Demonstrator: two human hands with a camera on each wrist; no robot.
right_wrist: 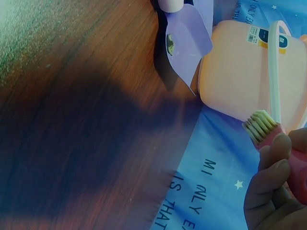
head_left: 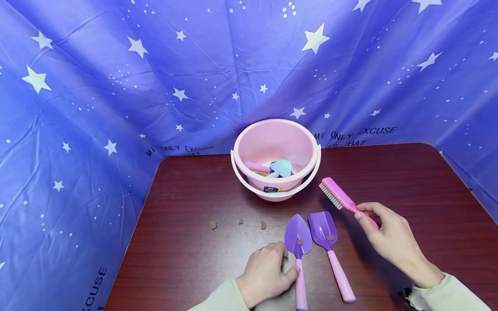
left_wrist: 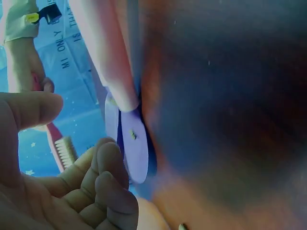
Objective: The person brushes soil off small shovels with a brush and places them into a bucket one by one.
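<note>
One pink brush (head_left: 339, 195) is held above the table (head_left: 175, 259), right of the bucket (head_left: 274, 138), its handle pinched between the right hand's (head_left: 394, 237) thumb and fingers. The left hand (head_left: 266, 272), fingers loosely bent and gripping nothing, is beside one pointed trowel (head_left: 294, 231); one square shovel (head_left: 320, 224) lies next to that. Five brown bits (head_left: 263, 225) show: one on each tool, three on wood. The bucket's label (head_left: 270, 189) is too small to read; the starry curtain (head_left: 218, 52) reads "MI ONLY EXCUSE IS THAT".
</note>
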